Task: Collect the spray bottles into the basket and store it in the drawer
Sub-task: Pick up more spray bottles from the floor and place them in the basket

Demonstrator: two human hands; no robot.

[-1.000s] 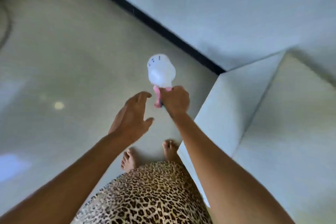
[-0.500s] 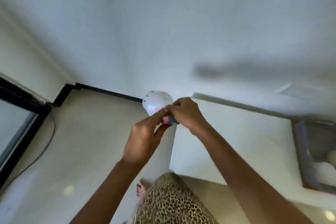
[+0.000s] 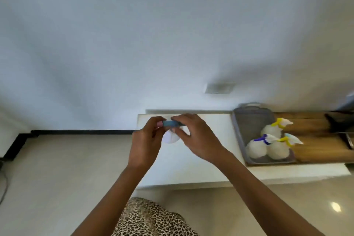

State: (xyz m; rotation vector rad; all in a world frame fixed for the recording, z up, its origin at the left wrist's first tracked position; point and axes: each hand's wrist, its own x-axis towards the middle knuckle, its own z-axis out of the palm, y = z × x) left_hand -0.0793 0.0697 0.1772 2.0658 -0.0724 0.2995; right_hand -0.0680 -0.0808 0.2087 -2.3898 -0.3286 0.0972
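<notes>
A white spray bottle [image 3: 170, 137] with a blue and pink spray head is held over the left end of the white counter [image 3: 203, 170]. My left hand [image 3: 146, 140] pinches the pink tip of the head. My right hand [image 3: 197, 136] grips the blue part from the other side. To the right, a grey basket [image 3: 241, 130] sits on the counter with three white spray bottles in it: one with a yellow head [image 3: 273, 130], one with a purple head [image 3: 255, 149] and one with a yellow and teal head [image 3: 278, 149].
A wooden board [image 3: 316, 140] lies right of the basket, with a dark object [image 3: 341, 120] at its far end. A white wall with a socket plate [image 3: 219, 88] is behind the counter. A black baseboard [image 3: 80, 132] and a cable [image 3: 3, 184] lie at the left on the floor.
My view has swung from the floor up to the counter and basket. My left hand came onto the bottle's spray head, and both hands carried the bottle over the counter.
</notes>
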